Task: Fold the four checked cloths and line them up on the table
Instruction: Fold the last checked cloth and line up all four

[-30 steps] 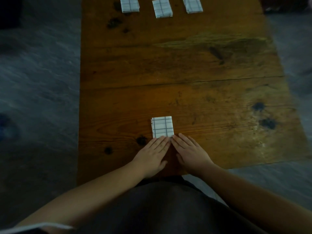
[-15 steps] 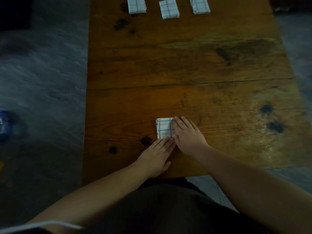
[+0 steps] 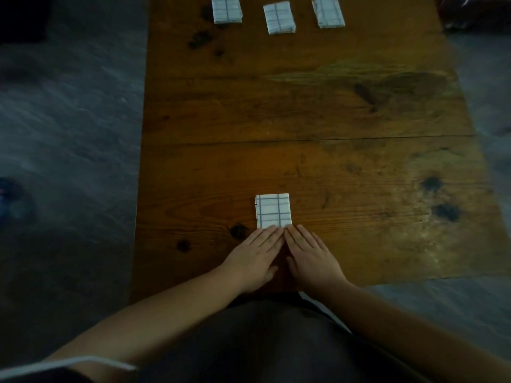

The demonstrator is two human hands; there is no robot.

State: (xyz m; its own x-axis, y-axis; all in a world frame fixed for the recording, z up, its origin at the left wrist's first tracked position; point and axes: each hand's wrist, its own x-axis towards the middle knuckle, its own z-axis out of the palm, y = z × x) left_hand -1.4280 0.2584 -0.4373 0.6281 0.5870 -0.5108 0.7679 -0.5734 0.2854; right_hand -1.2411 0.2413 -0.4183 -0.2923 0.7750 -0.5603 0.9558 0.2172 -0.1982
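Since half a second ago, the right hand (image 3: 309, 255) has come off the near cloth and drawn back beside the left hand (image 3: 255, 257). Wooden table (image 3: 304, 106): bare across its middle. Both hands lie flat, palms down, fingers extended, grasping nothing; their fingertips touch the near edge of the fourth folded cloth (image 3: 273, 210), which sits near the table's front edge. At the far end, three folded checked cloths lie in a row, apart: left cloth (image 3: 226, 9), middle cloth (image 3: 279, 18), right cloth (image 3: 329, 11).
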